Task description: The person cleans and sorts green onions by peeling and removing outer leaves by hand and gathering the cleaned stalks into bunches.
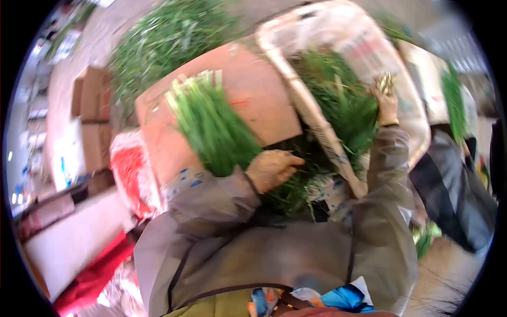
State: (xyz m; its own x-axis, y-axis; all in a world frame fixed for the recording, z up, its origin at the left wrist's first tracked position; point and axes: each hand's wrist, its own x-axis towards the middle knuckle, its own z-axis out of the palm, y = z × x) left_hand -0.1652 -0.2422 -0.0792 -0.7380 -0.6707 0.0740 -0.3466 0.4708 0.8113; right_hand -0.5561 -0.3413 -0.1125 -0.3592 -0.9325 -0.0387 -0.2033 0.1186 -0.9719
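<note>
My right hand (387, 105) is closed around the pale root ends of a bunch of green stalks (364, 113), whose leaves hang down over the basket (338, 145). Below the lower right corner of a brown board (269, 119) is my left hand (273, 170), its fingers loosely bent and partly apart, with nothing seen between them. Beside its wrist, a thick bundle of green stalks (211, 124) lies on the board, pale ends toward the top. More loose greens (325, 68) fill the lined basket.
A heap of greens (163, 37) lies on the floor beyond the board. Cardboard boxes (95, 119) and a bag of red ties (134, 174) are at the left. At the right, another person in dark clothing (457, 185) sits near more green stalks (453, 103).
</note>
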